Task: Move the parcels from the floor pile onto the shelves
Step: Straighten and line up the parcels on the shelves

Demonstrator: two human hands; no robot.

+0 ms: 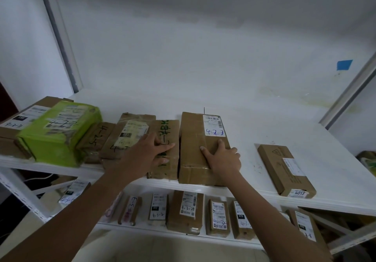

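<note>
Cardboard parcel [193,139], shelf [254,127] edge (room right)

Legible markings on parcels, upper and lower shelf.

Upper white shelf board [264,129]: the large brown cardboard box [193,149] carries a white barcode label [213,126] with "4-2-7" handwritten in blue, its last digits overwritten. The flat brown cardboard box [280,166] has an end label reading "4013". The lime-green plastic-wrapped parcel [57,139] is marked "4-2-2", blurred. The narrow brown taped parcel [95,139] is marked "4-2-5". Green marker writing on the neighbouring brown parcel [166,160] is unreadable. Lower white shelf board [154,230]: the stout brown cardboard parcel [175,211] is marked "4-3-24", and the slim white-labelled parcel [158,208] is marked "4-3-2". The small brown parcel [242,231] has a black tag reading "070". Printed label text is too small to read.
</note>
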